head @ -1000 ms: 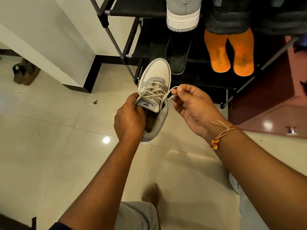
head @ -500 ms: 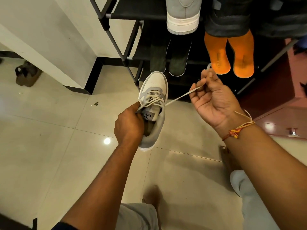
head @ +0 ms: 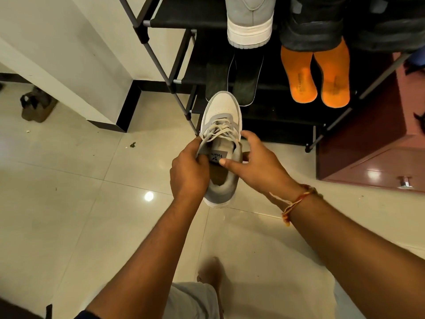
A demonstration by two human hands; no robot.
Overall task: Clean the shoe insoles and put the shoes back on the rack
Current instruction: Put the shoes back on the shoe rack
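Observation:
A white and grey sneaker (head: pixel 222 111) is held in the air in front of the black shoe rack (head: pixel 188 19), toe pointing away from me. My left hand (head: pixel 188 171) grips its left side at the collar, over a lace end. My right hand (head: pixel 255 161) holds the right side, thumb on the labelled tongue and fingers round the collar. The laces lie loosely tied over the tongue. Two dark insoles (head: pixel 246 81) lie on the rack's lower shelf, and two orange insoles (head: pixel 317 79) lie to their right. The matching sneaker (head: pixel 249 19) stands on the shelf above.
Dark shoes (head: pixel 312 24) sit on the upper shelf beside the matching sneaker. A brown cabinet (head: pixel 377 146) stands right of the rack, a white wall corner (head: pixel 110 72) left of it. A sandal (head: pixel 38 107) lies on the tiled floor far left. My bare foot (head: pixel 210 272) is below.
My right hand pulled a lace out to the right, then let it go and came back to hold the sneaker's right side and tongue. The left hand kept its grip.

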